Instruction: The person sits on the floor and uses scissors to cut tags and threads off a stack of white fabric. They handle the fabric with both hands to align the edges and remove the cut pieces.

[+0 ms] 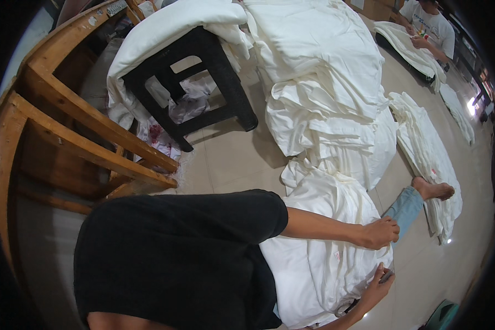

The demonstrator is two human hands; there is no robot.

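Observation:
A pile of white cloth (319, 275) lies over my lap, with a small pale label showing near its middle. Above its far right edge is my left hand (378, 233), its fingers curled closed; whatever they may pinch is hidden. Just below, my right hand (377, 283) is closed around a small dark grey tool (386, 276), whose exact kind does not show. That hand is beside the cloth's edge, and a band circles its wrist. My jeans-clad leg (404, 212) stretches out past the cloth, its bare foot resting on another white strip of cloth.
Large heaps of white cloth (319, 49) stand ahead. A black plastic stool (220, 71) carrying folded white cloth is at the upper left, beside wooden furniture legs (82, 132). Folded cloth (423, 148) lies at right. Another person (432, 27) handles cloth at the far right.

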